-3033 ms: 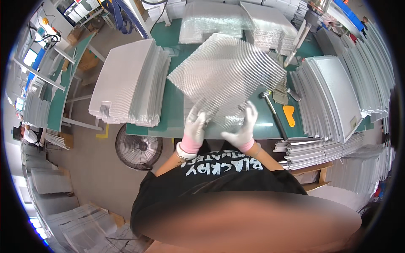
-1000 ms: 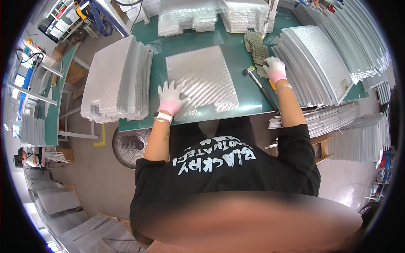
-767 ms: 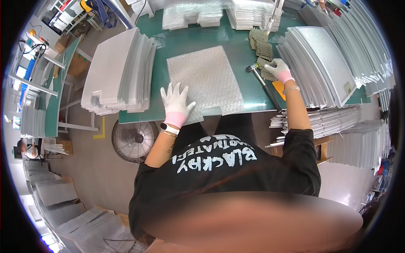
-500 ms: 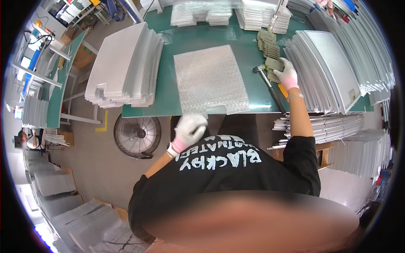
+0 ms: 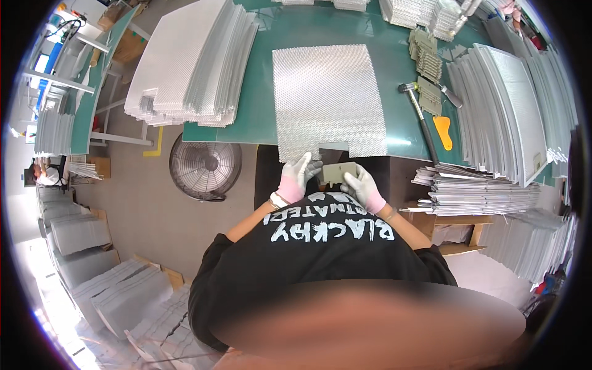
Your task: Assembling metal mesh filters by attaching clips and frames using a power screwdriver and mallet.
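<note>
Currently the right hand point(image 5: 366, 190) pinches an olive plate point(image 5: 336, 172); by the mesh sheet point(image 5: 328, 98), the left hand's point(image 5: 296, 177) grip is unclear.

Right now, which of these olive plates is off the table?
The olive plate in your right hand, past the near edge of the table; the other plates lie on it, beside and beyond the hammer.

On the table point(image 5: 262, 92), the mesh sheet point(image 5: 327, 92) lies between a panel stack point(image 5: 176, 58) on the left and, rightward, a hammer point(image 5: 423, 123), then a scraper point(image 5: 443, 132).
</note>
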Motion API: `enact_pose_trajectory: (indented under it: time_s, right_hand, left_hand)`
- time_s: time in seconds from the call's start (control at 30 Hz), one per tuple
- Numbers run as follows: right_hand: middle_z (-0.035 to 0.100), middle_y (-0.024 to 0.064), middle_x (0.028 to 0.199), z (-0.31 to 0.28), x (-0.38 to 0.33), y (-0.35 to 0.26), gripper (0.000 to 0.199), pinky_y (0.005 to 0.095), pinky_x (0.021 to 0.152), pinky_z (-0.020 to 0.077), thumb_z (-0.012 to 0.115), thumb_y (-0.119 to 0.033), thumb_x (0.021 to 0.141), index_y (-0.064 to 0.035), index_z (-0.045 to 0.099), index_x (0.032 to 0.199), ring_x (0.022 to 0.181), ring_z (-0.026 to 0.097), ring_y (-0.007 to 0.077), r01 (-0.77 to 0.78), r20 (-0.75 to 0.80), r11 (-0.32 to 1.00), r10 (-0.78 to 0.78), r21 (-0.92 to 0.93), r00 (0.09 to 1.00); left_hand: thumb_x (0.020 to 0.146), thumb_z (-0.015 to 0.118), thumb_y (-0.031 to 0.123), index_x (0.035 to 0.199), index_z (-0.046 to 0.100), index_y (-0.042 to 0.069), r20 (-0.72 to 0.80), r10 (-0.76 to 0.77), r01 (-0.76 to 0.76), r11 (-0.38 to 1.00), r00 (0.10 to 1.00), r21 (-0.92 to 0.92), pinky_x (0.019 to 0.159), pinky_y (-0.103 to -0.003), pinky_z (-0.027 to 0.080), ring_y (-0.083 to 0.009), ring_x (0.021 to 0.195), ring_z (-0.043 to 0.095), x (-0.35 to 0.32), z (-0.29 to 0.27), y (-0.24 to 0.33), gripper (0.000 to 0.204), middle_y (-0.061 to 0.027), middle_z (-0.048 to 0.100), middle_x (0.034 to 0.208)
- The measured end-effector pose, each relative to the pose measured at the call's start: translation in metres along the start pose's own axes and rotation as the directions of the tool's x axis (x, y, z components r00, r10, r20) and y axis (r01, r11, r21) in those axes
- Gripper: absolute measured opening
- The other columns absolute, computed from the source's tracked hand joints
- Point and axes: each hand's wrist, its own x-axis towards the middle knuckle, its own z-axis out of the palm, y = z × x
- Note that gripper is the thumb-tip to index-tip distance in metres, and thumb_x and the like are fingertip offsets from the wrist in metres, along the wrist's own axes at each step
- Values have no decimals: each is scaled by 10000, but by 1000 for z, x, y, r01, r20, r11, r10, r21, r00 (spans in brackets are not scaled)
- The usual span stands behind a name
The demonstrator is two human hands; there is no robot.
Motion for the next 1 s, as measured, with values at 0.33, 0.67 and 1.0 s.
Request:
enact_pose_trajectory:
  time_s: [0.33, 0.67, 1.0]
  right_hand:
    - [552, 20, 812, 2, 20, 8, 147, 259, 583, 445, 612, -100, 947, 3, 552, 1034, 651, 503, 98, 71, -59, 997, -72, -18, 996]
    - [576, 25, 668, 18, 13, -6, 195, 254, 516, 418, 639, -171, 917, 15, 614, 865, 560, 537, 98, 127, -144, 940, -180, -316, 973]
    - [590, 19, 697, 16, 15, 9, 176, 224, 501, 411, 658, -137, 903, 23, 608, 955, 556, 525, 74, 137, -253, 980, -170, -143, 952]
  left_hand:
    - [984, 579, 184, 1043, 523, -62, -48, -75, 64, 976, 996, -209, 800, -421, 572, -309, 959, 667, -6, -2, -16, 259, -198, 636, 1049]
    - [987, 582, 222, 1061, 544, -71, -22, -108, 104, 987, 994, -123, 776, -421, 572, -294, 963, 669, -7, -2, -14, 304, -174, 651, 1050]
    - [952, 641, 193, 1110, 565, -60, -36, -138, 135, 988, 990, -74, 810, -368, 542, -254, 960, 653, 9, -14, -28, 308, -147, 645, 1083]
